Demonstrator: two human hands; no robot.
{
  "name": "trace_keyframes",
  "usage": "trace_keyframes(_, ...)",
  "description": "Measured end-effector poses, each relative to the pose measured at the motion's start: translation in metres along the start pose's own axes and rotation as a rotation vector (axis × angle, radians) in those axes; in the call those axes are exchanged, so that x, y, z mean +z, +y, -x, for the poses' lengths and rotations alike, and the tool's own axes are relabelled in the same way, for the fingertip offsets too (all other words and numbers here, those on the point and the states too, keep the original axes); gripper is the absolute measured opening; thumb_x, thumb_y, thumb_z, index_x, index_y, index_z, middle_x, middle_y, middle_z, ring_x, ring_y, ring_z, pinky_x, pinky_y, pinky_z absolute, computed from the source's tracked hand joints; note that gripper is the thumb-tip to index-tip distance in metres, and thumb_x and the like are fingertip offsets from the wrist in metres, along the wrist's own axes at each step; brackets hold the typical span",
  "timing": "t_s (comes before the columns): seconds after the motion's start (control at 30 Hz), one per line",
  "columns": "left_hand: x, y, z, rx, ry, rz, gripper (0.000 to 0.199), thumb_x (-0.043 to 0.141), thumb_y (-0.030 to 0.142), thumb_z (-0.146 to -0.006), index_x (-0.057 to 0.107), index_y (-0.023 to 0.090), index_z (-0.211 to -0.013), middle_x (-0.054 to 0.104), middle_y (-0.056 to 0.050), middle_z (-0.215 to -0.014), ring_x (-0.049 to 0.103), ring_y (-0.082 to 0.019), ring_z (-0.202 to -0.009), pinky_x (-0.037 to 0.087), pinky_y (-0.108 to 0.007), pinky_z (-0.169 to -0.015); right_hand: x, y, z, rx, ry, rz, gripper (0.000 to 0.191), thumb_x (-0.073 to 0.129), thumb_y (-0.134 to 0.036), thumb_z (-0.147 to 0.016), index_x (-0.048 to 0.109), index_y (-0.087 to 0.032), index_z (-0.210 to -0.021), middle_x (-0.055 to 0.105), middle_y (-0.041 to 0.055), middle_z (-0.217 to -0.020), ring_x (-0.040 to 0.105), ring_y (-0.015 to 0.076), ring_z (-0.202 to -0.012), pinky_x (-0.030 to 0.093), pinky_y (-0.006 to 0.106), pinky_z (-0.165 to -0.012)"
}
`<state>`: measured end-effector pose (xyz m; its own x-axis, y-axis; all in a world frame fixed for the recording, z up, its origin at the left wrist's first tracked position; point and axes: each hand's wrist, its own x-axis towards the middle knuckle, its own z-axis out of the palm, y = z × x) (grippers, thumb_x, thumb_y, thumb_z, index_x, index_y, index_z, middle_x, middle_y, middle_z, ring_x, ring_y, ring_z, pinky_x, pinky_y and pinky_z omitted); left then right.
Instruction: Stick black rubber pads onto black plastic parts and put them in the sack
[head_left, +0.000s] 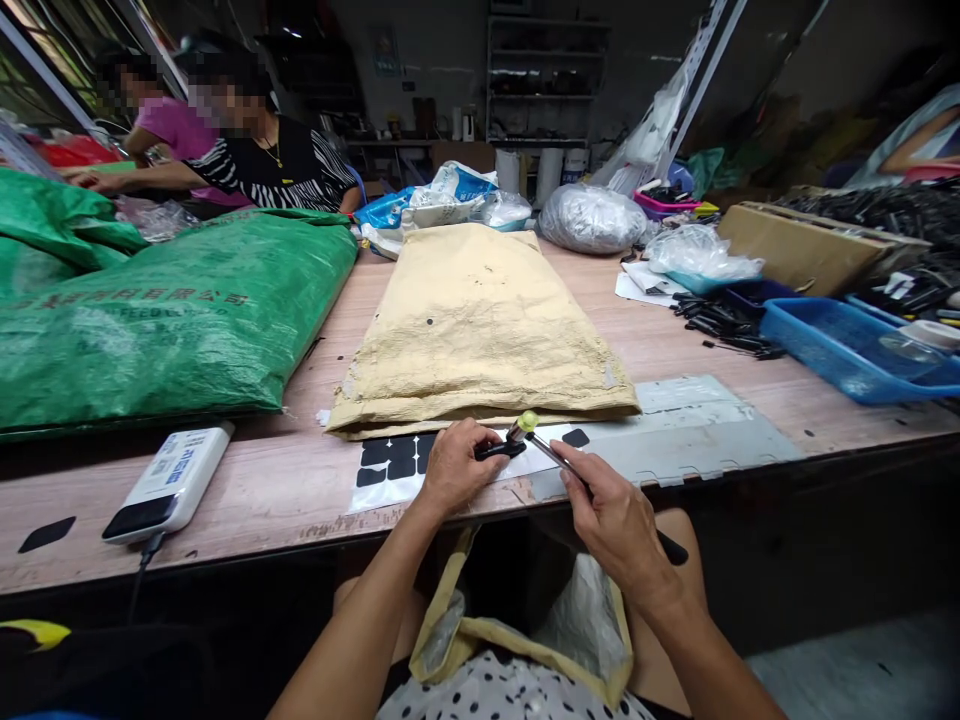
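Observation:
Closed around a small black part point(501, 450) is my left hand point(459, 466), over the table's front edge. A short metal cylinder with a yellow-green top point(525, 424) stands out beside that part. My right hand point(613, 510) grips a thin tool with a metal shaft point(553, 455) and a dark handle, its tip touching or very near the yellow-green top. Beneath my hands lies a white sheet with black stickers point(388, 462). Behind them is a flat tan sack point(480, 320). An open bag point(525, 640) rests on my lap.
A green sack point(172, 320) and a white power bank with a cable point(174, 480) are at left. At right are a grey board point(675, 430), black parts point(724, 325), a blue tray point(847, 350) and a cardboard box point(802, 245). Two people sit at back left.

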<state>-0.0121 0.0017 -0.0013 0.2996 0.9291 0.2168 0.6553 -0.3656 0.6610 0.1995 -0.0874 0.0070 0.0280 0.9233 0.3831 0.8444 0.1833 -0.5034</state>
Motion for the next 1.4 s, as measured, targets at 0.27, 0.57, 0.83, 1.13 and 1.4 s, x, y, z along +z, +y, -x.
trace_keyframes(0.27, 0.000, 0.000, -0.001, -0.063, -0.014, 0.047, 0.015, 0.081, 0.023, -0.072, 0.073, 0.023, -0.086, 0.066, 0.002, -0.085, 0.057, -0.016, -0.080, 0.040, -0.029, -0.074, 0.006, -0.017, 0.003, -0.144, 0.143, 0.121, 0.049, 0.044, -0.013, -0.098, 0.060, -0.033, -0.139, 0.068, 0.0020, -0.087, 0.063, 0.0150, -0.079, 0.044, 0.026, -0.073)
trace_keyframes(0.57, -0.001, 0.003, 0.001, -0.074, -0.013, 0.046, 0.015, 0.080, 0.024, -0.073, 0.074, 0.023, -0.087, 0.066, 0.001, -0.085, 0.057, -0.017, -0.084, 0.041, -0.030, -0.076, 0.004, -0.016, 0.000, -0.097, 0.122, 0.175, 0.050, 0.044, -0.013, -0.096, 0.060, -0.035, -0.138, 0.069, 0.0014, -0.089, 0.064, 0.0156, -0.080, 0.042, 0.026, -0.072)
trace_keyframes(0.83, -0.003, 0.004, 0.000, -0.053, 0.003, 0.034, 0.011, 0.076, 0.024, -0.074, 0.074, 0.023, -0.085, 0.067, 0.000, -0.084, 0.058, -0.018, -0.083, 0.042, -0.030, -0.076, 0.007, -0.005, 0.003, -0.043, 0.063, 0.166, 0.046, 0.042, -0.018, -0.098, 0.061, -0.034, -0.136, 0.071, 0.0018, -0.091, 0.067, 0.0171, -0.083, 0.045, 0.027, -0.070)
trace_keyframes(1.13, -0.004, -0.003, 0.002, 0.010, -0.023, 0.097, 0.010, 0.073, 0.029, -0.080, 0.077, 0.022, -0.087, 0.068, 0.000, -0.083, 0.059, -0.017, -0.081, 0.041, -0.031, -0.077, 0.010, 0.037, -0.026, 0.016, 0.169, 0.260, 0.035, 0.049, -0.019, -0.094, 0.069, -0.026, -0.122, 0.073, 0.0034, -0.098, 0.062, 0.0194, -0.086, 0.041, 0.031, -0.076)
trace_keyframes(1.4, -0.009, -0.001, 0.001, 0.027, -0.080, 0.085, 0.020, 0.058, 0.034, -0.092, 0.074, 0.023, -0.087, 0.066, -0.001, -0.085, 0.058, -0.019, -0.088, 0.040, -0.031, -0.079, 0.017, 0.053, -0.033, -0.055, 0.198, 0.243, 0.037, 0.052, -0.013, -0.090, 0.074, -0.030, -0.114, 0.070, 0.0033, -0.097, 0.052, 0.0217, -0.094, 0.037, 0.033, -0.080)
